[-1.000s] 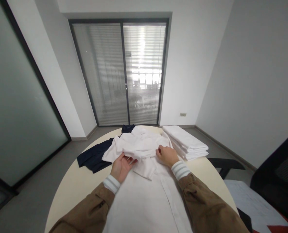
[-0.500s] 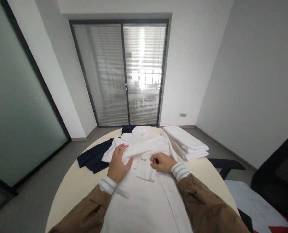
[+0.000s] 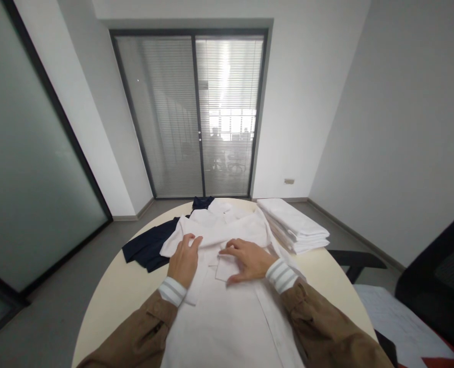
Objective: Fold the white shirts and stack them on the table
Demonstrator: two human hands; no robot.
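Observation:
A white shirt (image 3: 227, 327) lies spread over the round table, with its sleeves folded in across the body. My left hand (image 3: 184, 260) rests at the left sleeve, fingers bent and slightly apart, and nothing shows lifted in it. On the right, my right hand (image 3: 252, 260) is over a sleeve end with a squared cuff (image 3: 223, 268); its thumb and fingers are spread, open around the cloth. The shirt's upper part is bunched beyond both hands. Some of the cuff is hidden under the right hand.
Dark navy cloth (image 3: 152, 245) lies at the table's left side, partly under the shirt. A stack of folded white cloth (image 3: 293, 225) sits at the back right. Beyond the table's rim (image 3: 92, 317), a black office chair (image 3: 441, 271) stands on the right.
My right hand has gone from a pinch at the cuff to spread fingers, shifting slightly left. My left hand's fingers have drawn closer together, and the sleeve end beneath it has shifted.

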